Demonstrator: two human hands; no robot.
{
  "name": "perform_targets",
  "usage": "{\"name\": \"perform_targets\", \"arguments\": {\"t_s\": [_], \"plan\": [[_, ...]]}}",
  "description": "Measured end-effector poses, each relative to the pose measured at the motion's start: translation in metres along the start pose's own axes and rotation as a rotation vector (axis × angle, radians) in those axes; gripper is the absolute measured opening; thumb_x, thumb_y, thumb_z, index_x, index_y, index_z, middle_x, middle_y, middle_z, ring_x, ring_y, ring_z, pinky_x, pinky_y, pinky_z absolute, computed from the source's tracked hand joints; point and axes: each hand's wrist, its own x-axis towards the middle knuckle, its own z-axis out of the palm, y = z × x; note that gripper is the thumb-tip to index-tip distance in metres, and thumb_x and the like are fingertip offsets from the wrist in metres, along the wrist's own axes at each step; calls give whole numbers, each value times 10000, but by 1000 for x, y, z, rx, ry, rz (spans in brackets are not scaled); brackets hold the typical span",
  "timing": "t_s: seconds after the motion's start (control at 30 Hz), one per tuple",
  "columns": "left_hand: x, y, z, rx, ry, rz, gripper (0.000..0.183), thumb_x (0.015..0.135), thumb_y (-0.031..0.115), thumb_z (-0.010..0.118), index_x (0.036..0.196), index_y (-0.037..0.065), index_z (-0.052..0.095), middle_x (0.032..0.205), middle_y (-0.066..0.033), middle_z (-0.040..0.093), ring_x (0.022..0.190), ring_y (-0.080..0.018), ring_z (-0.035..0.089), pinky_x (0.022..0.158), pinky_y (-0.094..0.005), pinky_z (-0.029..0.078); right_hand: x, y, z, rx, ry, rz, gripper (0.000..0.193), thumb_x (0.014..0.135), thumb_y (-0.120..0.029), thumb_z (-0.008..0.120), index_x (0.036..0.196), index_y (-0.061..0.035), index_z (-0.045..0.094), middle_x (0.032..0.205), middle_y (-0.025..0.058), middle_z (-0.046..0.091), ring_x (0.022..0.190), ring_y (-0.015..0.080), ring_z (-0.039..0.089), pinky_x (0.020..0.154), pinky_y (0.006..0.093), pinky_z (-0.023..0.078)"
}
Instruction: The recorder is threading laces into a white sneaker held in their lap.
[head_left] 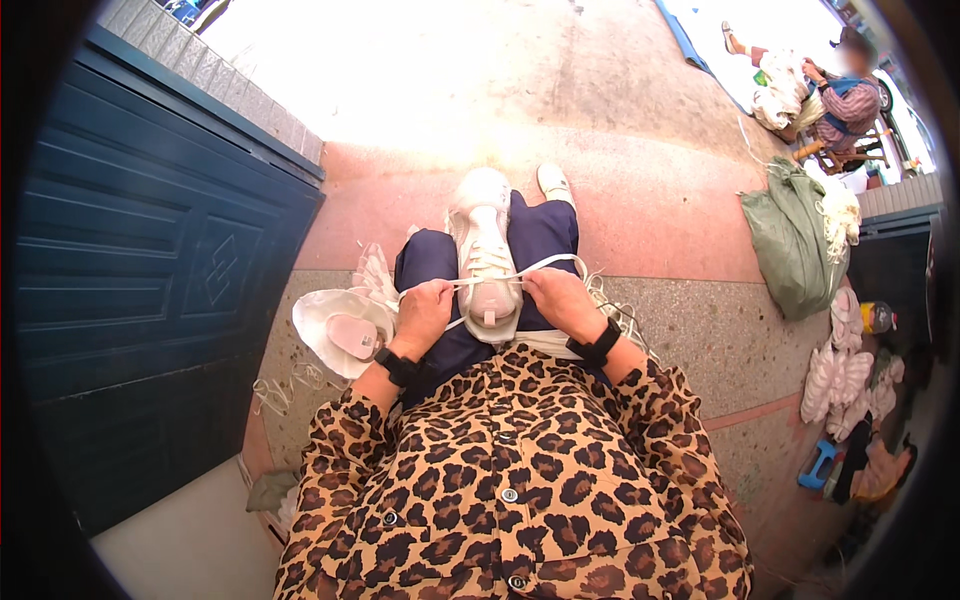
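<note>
A white shoe upper (487, 225) with a pale pink tongue rests lengthwise between my thighs, its toe pointing away from me. White shoelace (490, 262) crosses its front in several rows. My left hand (425, 312) pinches one lace end at the left of the shoe. On the other side my right hand (562, 298) grips the other lace end, with a loop of it standing out past the fingers. The lace runs taut between both hands across the tongue. Black bands sit on both my wrists.
Beside my left leg lie more pale uppers (340, 330). A dark blue door (130, 250) stands at the left. To the right are a green sack (795, 235), a heap of pink-white uppers (835, 375) and a blue-handled item (818, 464). Another person (845, 105) sits at the far right.
</note>
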Motion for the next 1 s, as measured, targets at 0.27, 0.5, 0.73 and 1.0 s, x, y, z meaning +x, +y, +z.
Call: {"name": "perform_targets", "arguments": {"t_s": [0.27,0.5,0.73,1.0], "plan": [[6,12,7,87,28,-51,156,809,144,521,795,14,607,767,-177,610,722,-341,589,632,-403,468,5,4,7,-103,32,57,191,809,-181,492,767,-33,604,709,154,606,685,319,600,611,400,471],[9,20,5,117,-17,-35,149,814,142,499,781,34,597,755,-148,607,720,-325,585,628,-406,461,13,1,9,-84,24,117,219,821,-190,465,757,-31,601,726,175,610,689,325,602,613,412,468],[17,22,12,357,-42,205,117,786,116,511,728,63,597,703,-114,596,721,-278,581,610,-395,438,21,-9,19,-216,-79,38,127,734,-107,508,731,-21,601,691,169,610,653,328,616,583,407,481],[-2,41,6,517,108,206,173,720,256,624,764,89,612,722,-40,588,769,-207,499,670,-354,336,8,-25,8,-485,105,-125,120,719,-191,577,712,-83,626,775,62,557,839,220,502,704,362,350]]}}
